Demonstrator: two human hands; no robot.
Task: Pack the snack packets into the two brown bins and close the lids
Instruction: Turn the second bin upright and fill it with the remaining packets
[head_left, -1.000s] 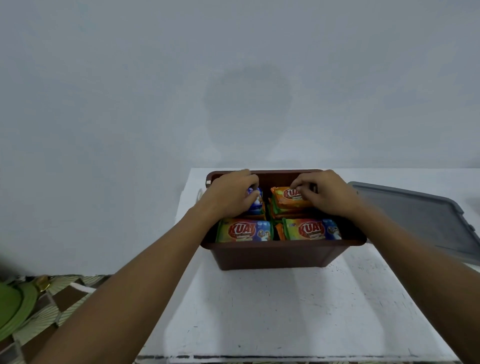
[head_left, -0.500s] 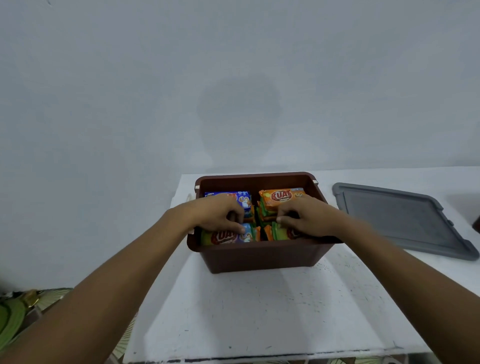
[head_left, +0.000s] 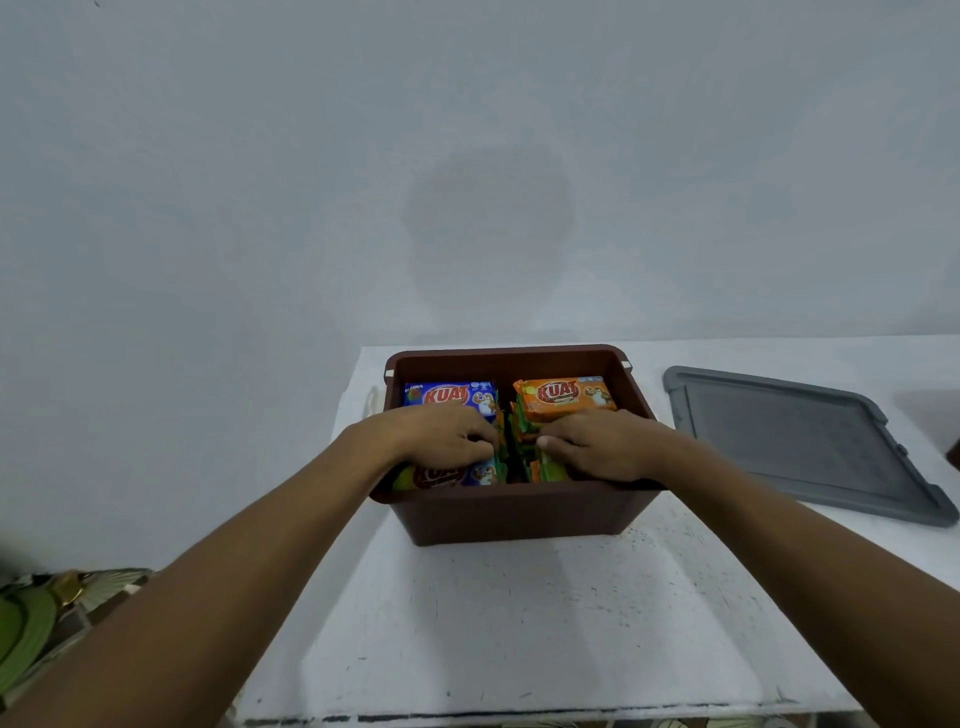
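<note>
Two bare arms reach forward over a white table (head_left: 519, 623) that has small dark scuffs on it. Down in the near left corner, off the table, there is a bit of something green (head_left: 21, 629) with a leafy pattern beside it. A brown bin (head_left: 519, 512) stands on the table in the middle, and its lid is off. Both hands are inside the bin at the near side. The left hand (head_left: 441, 439) is curled down on a packet with a green end and a blue end (head_left: 447, 475), and its fingertips press into the gap in the middle; I cannot tell if it is really gripping the packet or just pushing on it. The right hand (head_left: 597, 444) lies on a green and orange packet (head_left: 545, 470) in the same way, with bent fingers, and I cannot tell its grip either. The two hands are close but do not touch. Past the hands, at the far side of the bin, lie a blue packet (head_left: 449, 396) on the left and an orange packet (head_left: 563, 397) on the right, both with red letters. More packets are stacked under them. A gray lid (head_left: 800, 441) lies flat on the table, just to the right of the bin. Behind everything is a plain pale wall (head_left: 467, 156).
</note>
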